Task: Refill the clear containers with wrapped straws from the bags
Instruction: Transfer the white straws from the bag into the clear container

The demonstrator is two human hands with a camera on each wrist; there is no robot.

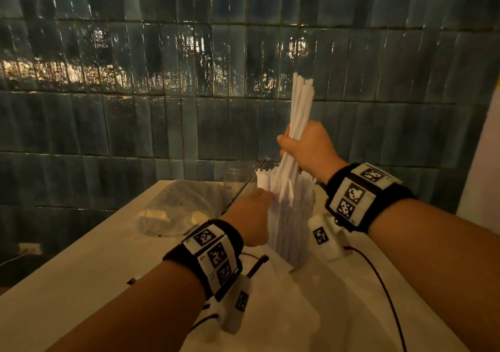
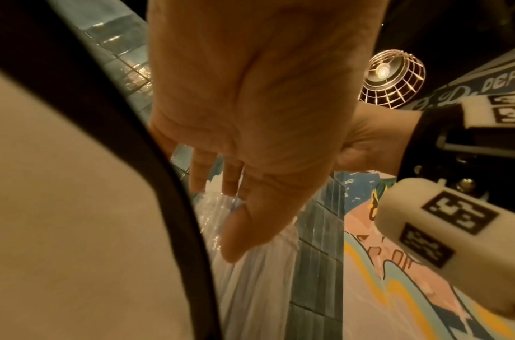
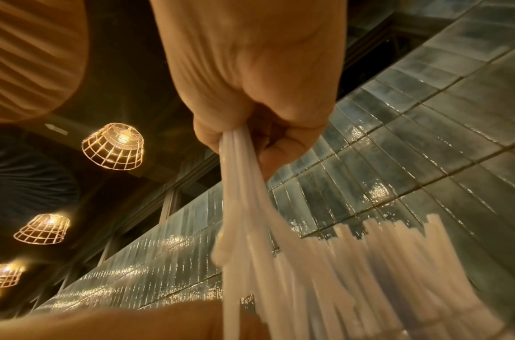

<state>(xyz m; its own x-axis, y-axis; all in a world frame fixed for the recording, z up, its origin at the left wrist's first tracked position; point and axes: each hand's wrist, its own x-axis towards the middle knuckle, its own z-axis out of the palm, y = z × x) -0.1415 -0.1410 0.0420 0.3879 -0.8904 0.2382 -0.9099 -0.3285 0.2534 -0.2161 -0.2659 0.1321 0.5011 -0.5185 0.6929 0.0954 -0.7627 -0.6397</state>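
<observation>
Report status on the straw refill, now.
Left hand holds the clear container near its rim. Right hand grips a bundle of wrapped straws, lower ends in it. Standing straws crowd the opening.

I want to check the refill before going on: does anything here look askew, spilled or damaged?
I see nothing spilled. The wrapped straws in the clear container stand uneven, and a few splay over its rim near the right wrist. The bundle gripped by the right hand goes in tilted.

Head downward; wrists upward, close on straws.
</observation>
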